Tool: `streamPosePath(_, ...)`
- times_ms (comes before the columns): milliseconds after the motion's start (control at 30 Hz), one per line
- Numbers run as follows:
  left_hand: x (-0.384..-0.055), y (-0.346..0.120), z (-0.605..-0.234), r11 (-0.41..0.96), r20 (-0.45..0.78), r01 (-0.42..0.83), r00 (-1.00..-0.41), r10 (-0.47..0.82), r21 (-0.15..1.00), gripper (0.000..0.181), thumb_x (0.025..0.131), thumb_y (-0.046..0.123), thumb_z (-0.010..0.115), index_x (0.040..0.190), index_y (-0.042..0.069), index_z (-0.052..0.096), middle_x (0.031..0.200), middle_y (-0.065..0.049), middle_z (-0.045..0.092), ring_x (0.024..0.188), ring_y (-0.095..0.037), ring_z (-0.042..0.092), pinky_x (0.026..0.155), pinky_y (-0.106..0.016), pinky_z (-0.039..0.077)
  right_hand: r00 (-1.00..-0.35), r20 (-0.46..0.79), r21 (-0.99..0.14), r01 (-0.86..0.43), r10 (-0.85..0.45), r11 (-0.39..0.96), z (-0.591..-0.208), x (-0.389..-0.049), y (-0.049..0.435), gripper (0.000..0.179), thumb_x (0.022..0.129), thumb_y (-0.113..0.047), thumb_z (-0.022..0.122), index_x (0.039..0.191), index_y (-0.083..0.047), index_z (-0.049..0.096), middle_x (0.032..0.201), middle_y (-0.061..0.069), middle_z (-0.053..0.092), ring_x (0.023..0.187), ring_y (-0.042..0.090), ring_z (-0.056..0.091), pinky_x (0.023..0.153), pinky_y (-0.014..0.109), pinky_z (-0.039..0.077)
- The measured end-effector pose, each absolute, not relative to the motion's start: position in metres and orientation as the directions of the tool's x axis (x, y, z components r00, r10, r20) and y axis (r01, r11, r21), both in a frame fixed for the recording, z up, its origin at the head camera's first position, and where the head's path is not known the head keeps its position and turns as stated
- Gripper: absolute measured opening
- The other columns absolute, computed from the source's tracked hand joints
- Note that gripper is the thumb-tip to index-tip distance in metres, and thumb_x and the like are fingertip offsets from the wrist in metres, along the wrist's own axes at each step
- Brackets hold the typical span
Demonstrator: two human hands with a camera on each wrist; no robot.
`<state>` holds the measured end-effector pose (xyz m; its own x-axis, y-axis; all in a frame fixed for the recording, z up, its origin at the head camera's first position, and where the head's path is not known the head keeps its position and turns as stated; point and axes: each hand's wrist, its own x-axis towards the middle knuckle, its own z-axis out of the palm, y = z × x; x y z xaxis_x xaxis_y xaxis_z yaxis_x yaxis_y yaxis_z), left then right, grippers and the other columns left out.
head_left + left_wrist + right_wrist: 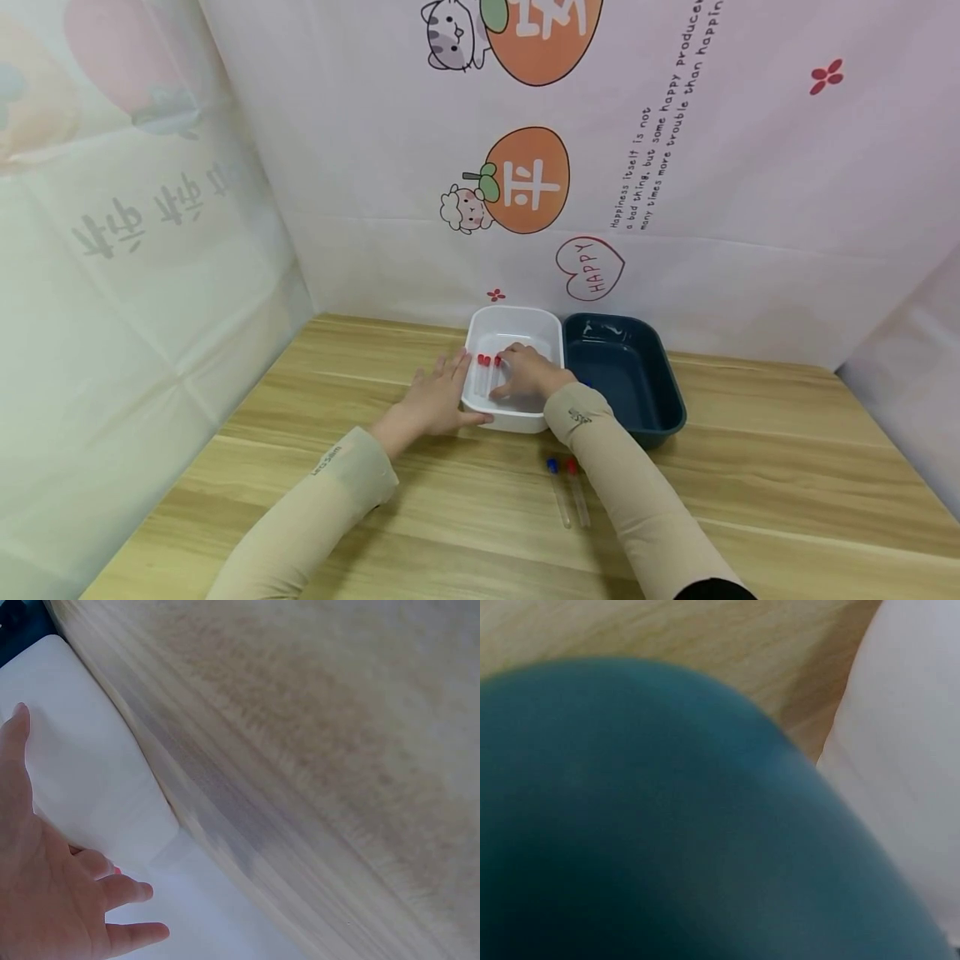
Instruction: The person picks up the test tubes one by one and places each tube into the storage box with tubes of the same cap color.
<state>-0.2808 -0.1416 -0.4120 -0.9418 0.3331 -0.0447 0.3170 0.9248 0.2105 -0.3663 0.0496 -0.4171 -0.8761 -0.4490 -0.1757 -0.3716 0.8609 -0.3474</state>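
On the far table (300,425), a white bin (517,423) is apparently steadied by the left hand (435,398), fingers spread at its left rim; inside, a red-capped tube (493,379) is pinched by the right hand (527,372), seemingly for alignment beside two matching tubes (482,383). Right: dark-blue bin (654,367). Near: blue-capped tube (558,496), loose red-tipped tube (579,496).

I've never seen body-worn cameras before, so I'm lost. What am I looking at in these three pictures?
There is no machine: you see a person's bare left hand and right hand. The wide picture comes from a camera worn on the head; the other two, from cameras on the wrists. On the wooden table stand a white tray and a dark tray. The left hand rests against the white tray. The right hand reaches inside to a red-capped tube; whether it grips it is unclear. Nearer the person lie a blue-capped tube and another red-capped tube.
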Motion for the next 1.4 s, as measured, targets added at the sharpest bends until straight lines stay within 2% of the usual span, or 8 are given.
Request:
streamPosePath(800,-0.281,-0.142,-0.415,0.928,-0.042,0.314,-0.944,0.328,0.201,0.117,0.086,0.077,0.061,0.164,0.004,0.015,0.171,-0.010,0.010,0.154,-0.041,0.016,0.116,-0.068,0.020,-0.878,-0.187,-0.357,-0.357,-0.441,0.863,-0.415,-0.361,0.049,0.083,0.085,-0.045,0.083,0.152,-0.009,0.051,0.154,0.015,0.045,0.136,0.031,0.047,0.116,0.053,0.035)
streamPosePath(1267,-0.278,-0.141,-0.411,0.919,-0.036,0.325,-0.940,0.341,0.223,0.115,0.087,0.074,0.064,0.163,0.001,0.017,0.171,-0.012,0.012,0.153,-0.043,0.018,0.115,-0.069,0.021,-0.873,-0.205,-0.376,-0.347,-0.442,0.859,-0.412,-0.357,0.054,0.086,0.085,-0.043,0.084,0.155,-0.011,0.047,0.157,0.016,0.043,0.141,0.032,0.042,0.116,0.055,0.034)
streamPosePath(1400,-0.277,-0.141,-0.408,0.923,-0.035,0.323,-0.941,0.337,0.209,0.115,0.087,0.073,0.064,0.163,0.001,0.017,0.171,-0.012,0.013,0.152,-0.043,0.019,0.115,-0.069,0.022,-0.863,-0.192,-0.355,-0.384,-0.468,0.852,-0.407,-0.354,0.055,0.086,0.085,-0.042,0.084,0.155,-0.010,0.046,0.156,0.016,0.044,0.141,0.032,0.043,0.116,0.053,0.034)
